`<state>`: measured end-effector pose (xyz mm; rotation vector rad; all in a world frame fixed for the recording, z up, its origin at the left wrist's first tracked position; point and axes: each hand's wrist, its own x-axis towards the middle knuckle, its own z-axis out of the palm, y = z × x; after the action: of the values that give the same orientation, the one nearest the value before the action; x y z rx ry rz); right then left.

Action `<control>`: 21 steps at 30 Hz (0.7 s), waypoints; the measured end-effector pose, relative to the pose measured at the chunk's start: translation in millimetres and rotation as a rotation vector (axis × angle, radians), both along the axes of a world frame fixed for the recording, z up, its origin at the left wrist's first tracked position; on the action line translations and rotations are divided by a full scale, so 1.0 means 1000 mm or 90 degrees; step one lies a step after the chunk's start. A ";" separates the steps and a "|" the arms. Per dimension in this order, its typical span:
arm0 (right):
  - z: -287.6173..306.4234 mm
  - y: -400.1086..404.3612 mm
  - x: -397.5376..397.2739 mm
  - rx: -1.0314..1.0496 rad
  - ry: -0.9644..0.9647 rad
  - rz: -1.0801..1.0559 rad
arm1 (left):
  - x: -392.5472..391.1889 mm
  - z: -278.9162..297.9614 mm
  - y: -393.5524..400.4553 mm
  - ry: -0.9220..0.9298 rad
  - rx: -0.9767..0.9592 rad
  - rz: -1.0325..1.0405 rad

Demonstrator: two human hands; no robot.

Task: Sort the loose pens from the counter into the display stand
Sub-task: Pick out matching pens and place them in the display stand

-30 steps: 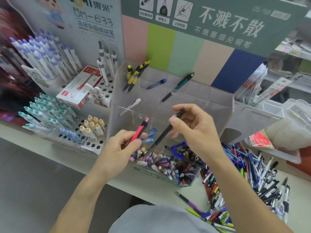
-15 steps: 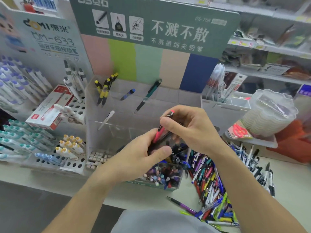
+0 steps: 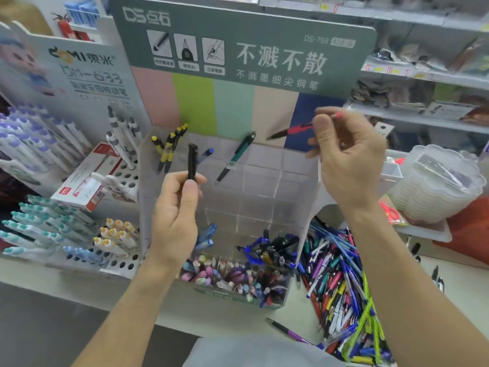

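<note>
- Clear display stand (image 3: 299, 181) on desk (image 3: 238, 317), back compartments near bare, front ones packed.
- Loose pens (image 3: 341, 282) heaped just right of stand.
- Left hand (image 3: 173, 221), fingers pinching black pen (image 3: 191, 161) upright over stand.
- Right hand (image 3: 349, 160), fingers pinching red pen (image 3: 293, 129) above back row.
- Step, judged: placing; next needs matching compartment.

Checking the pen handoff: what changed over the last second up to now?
The pens swapped hands. The right hand now pinches the red-and-black pen and has lifted it up toward the back of the clear display stand. The left hand now grips the black pen upright, above the stand's compartments. Unchanged: the pens standing in the stand and the loose pen pile on the counter.
</note>
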<state>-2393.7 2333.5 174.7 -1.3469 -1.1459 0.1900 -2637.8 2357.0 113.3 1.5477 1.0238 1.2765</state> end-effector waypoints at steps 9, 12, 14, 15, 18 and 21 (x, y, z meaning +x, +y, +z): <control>-0.027 0.008 0.005 -0.141 -0.227 -0.024 | 0.023 -0.010 0.017 0.194 0.037 0.050; -0.022 -0.011 0.013 -0.112 -0.198 -0.041 | 0.025 -0.004 0.019 0.240 0.154 0.073; -0.020 -0.026 0.020 -0.113 -0.179 -0.043 | 0.026 -0.004 0.022 0.312 0.203 0.060; -0.019 -0.033 0.023 -0.116 -0.175 -0.045 | 0.027 -0.008 0.025 0.389 0.219 0.036; -0.020 -0.055 0.034 -0.122 -0.173 -0.040 | 0.034 -0.025 0.029 0.663 0.180 -0.054; -0.029 -0.084 0.048 -0.143 -0.175 -0.039 | 0.048 -0.028 0.016 0.686 0.137 0.004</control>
<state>-2346.1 2249.0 145.7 -1.6433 -1.3399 0.0915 -2589.7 2373.3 85.1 2.4772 1.5438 0.4812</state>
